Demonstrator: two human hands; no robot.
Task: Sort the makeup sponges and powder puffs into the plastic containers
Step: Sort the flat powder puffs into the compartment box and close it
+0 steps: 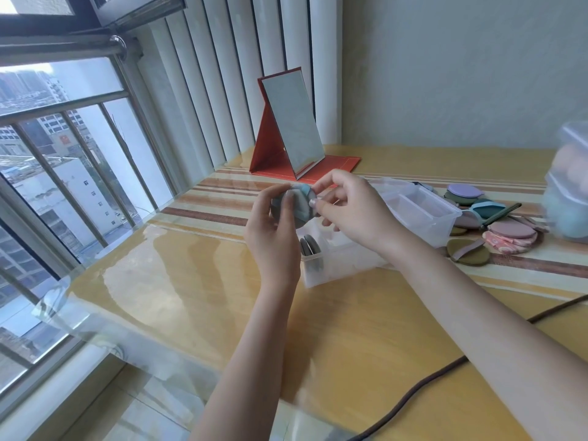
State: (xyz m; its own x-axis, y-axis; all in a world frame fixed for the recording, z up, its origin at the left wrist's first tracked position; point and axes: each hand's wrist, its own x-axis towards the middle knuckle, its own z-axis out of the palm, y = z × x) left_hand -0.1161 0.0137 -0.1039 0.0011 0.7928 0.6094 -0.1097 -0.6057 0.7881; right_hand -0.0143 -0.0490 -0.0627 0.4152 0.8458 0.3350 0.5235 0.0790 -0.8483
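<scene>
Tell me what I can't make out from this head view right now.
- Near container: contents mostly hidden by the right hand.
- Held puff: partly covered by left hand fingers.
- Stacked containers: blurred, cut off by the right edge.
- Puff pile: count unclear, overlapping.

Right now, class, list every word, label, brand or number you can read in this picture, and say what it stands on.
None can be read.
Red sign on a distant building outside the window: too small and blurred.
Pattern on the pink packet beside the puffs: blurred, no letters legible.
</scene>
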